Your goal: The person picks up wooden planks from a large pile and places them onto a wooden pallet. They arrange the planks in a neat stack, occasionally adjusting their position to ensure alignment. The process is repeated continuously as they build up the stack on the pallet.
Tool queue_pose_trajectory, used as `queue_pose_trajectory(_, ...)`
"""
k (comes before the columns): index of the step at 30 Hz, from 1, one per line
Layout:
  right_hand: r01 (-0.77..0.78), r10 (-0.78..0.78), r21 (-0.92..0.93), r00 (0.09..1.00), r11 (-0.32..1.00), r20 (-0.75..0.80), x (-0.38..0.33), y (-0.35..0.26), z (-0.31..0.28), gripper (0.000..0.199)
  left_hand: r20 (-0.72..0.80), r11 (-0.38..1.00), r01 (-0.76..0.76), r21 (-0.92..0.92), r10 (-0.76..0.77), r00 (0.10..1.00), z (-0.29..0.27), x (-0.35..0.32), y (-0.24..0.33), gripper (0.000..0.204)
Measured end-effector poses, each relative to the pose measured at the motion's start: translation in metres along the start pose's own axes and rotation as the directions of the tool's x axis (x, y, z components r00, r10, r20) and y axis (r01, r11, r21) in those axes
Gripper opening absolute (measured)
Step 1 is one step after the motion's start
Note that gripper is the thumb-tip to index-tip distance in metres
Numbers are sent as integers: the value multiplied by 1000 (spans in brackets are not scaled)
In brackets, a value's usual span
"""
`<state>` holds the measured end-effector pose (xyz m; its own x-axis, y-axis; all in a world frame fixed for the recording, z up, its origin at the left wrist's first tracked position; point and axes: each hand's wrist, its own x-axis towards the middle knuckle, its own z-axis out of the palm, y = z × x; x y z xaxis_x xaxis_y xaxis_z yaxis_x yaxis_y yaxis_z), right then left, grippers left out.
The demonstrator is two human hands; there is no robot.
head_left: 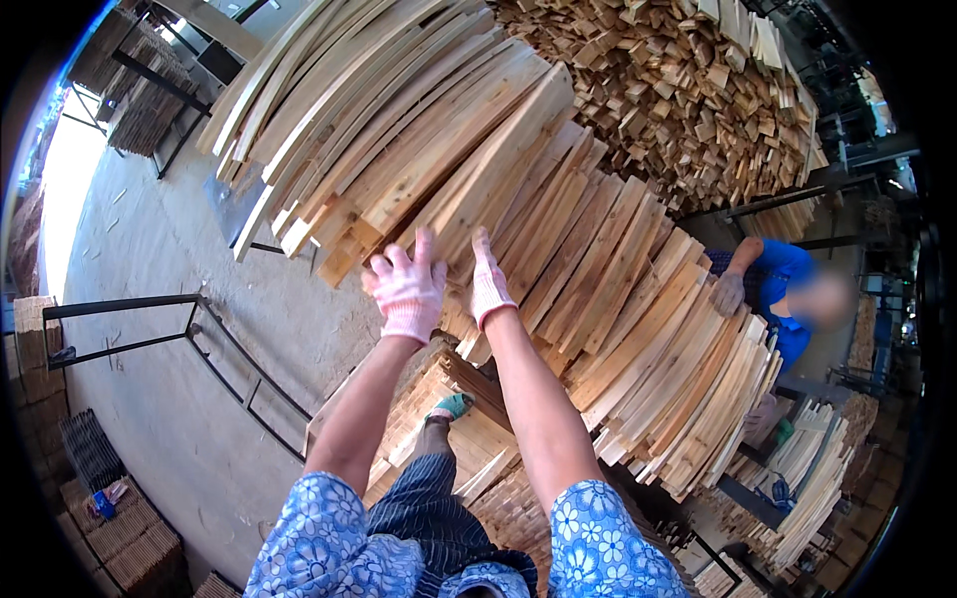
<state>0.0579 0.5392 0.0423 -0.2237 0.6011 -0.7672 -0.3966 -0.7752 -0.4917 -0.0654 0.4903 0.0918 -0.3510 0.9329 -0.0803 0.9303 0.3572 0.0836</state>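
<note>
Pink-gloved left hand (411, 289) and right hand (489, 286) flank a long pale wooden plank (516, 145) at one o'clock (fingers (424, 244) extended, grasp unclear), likely aligning it; next calls for even pressure.

We see a black metal frame (120, 305) standing on the grey concrete floor (140, 399). Beyond the frame, a stack of wooden slats (150, 115) sits on a dark rack. On our side of the frame lie a dark ridged stack (88, 444) and brown slat bundles (130, 543) topped by a small blue object (103, 504). Well to the frame's right, we see a heap of wood offcuts (688, 95) and a blue-shirted co-worker (788, 262).
</note>
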Motion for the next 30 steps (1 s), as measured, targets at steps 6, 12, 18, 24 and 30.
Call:
queue_pose_trajectory(6, 79, -91, -269, 995, 960, -35, 13, -15, 1, 123, 230, 994, 87, -72, -68, 971, -30, 20, -5, 78)
queue_pose_trajectory(12, 247, -357, -393, 904, 886, -236, 30, -7, 23, 128, 53, 999, 8, -48, -6, 999, -4, 20, -18, 67)
queue_pose_trajectory(18, 104, -195, -413, 963, 905, -185, 18, -23, -35, 121, 165, 986, -23, -165, 51, 985, -27, -4, 10, 64)
queue_pose_trajectory(24, 100, -253, -578, 948, 810, -191, -45, -39, -92, 96, 498, 806, 176, -565, 164, 851, 65, -54, 2, 84)
queue_pose_trajectory(30, 198, -237, -329, 968, 923, -85, -12, -13, -114, 92, 649, 722, 389, -572, 109, 753, 74, 11, 27, 115)
